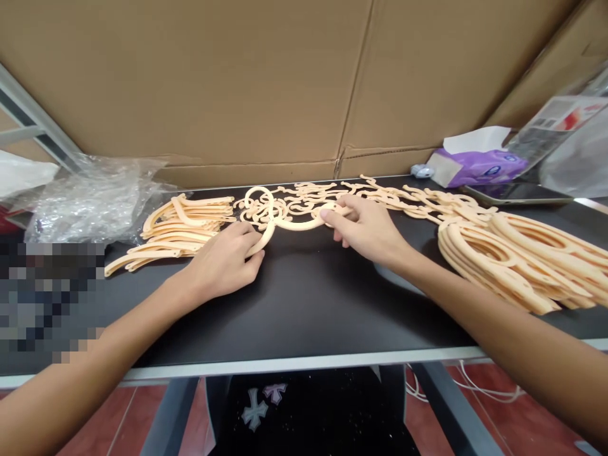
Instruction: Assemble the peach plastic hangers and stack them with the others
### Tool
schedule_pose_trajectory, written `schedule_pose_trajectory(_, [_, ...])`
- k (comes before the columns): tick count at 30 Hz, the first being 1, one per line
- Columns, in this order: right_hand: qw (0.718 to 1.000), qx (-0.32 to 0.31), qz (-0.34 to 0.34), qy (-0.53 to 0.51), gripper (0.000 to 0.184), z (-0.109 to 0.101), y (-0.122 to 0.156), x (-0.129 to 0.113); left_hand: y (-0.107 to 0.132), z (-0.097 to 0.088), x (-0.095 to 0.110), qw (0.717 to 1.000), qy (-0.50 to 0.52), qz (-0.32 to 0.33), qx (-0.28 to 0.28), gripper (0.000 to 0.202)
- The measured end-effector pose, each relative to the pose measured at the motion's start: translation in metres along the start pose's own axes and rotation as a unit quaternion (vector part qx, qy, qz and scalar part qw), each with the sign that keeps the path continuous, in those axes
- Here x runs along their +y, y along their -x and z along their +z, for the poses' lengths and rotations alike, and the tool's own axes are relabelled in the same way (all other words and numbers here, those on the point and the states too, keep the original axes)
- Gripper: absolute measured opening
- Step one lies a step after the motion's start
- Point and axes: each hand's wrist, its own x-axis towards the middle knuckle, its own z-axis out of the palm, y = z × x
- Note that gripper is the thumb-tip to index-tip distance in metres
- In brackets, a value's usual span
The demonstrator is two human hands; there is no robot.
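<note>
A curved peach plastic hanger piece lies on the black table, and both my hands grip it. My left hand is closed round its left end, near a round loop. My right hand pinches its right end between thumb and fingers. Behind it lies a tangle of small peach hook pieces. A stack of curved peach parts sits left of my left hand. A larger stack of peach hanger bodies lies to the right of my right forearm.
Brown cardboard walls off the back of the table. Crumpled clear plastic wrap lies at the left. A purple tissue pack, a phone and a clear bag sit at the back right. A blurred patch covers the left edge.
</note>
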Motion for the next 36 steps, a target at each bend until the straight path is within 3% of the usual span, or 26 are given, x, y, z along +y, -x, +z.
schedule_pose_trajectory(3, [0.991,-0.059,-0.002,0.124,0.038,-0.008,0.0,-0.001,0.0,-0.003,-0.001,1.0,-0.003,-0.011,-0.002,0.026])
schedule_pose_trajectory(6, [0.983,-0.057,-0.014,0.173,0.041,-0.012,-0.001,-0.002,0.0,-0.005,0.001,1.0,-0.004,0.001,-0.004,0.026])
schedule_pose_trajectory(12, [0.981,-0.021,-0.037,0.187,0.035,-0.02,-0.004,-0.005,0.002,-0.004,0.001,0.996,-0.025,0.078,0.029,0.03])
schedule_pose_trajectory(17, [0.971,-0.117,-0.038,0.204,0.03,-0.031,-0.003,-0.01,0.003,-0.005,0.005,0.992,-0.012,0.094,0.086,0.031])
schedule_pose_trajectory(24, [0.964,-0.199,-0.061,0.164,0.028,-0.029,0.002,-0.012,0.002,-0.004,0.01,0.991,-0.02,0.025,0.129,0.026])
schedule_pose_trajectory(29, [0.96,-0.222,-0.095,0.14,0.029,-0.013,0.012,-0.014,0.0,0.0,0.009,0.995,0.044,-0.002,0.092,0.019])
schedule_pose_trajectory(32, [0.952,-0.216,-0.172,0.133,0.025,-0.008,0.015,-0.013,-0.001,0.001,0.013,0.995,0.095,0.006,0.043,0.016])
schedule_pose_trajectory(36, [0.941,-0.159,-0.272,0.12,0.025,-0.006,0.014,-0.011,-0.001,-0.004,0.023,0.988,0.155,-0.016,0.009,0.032])
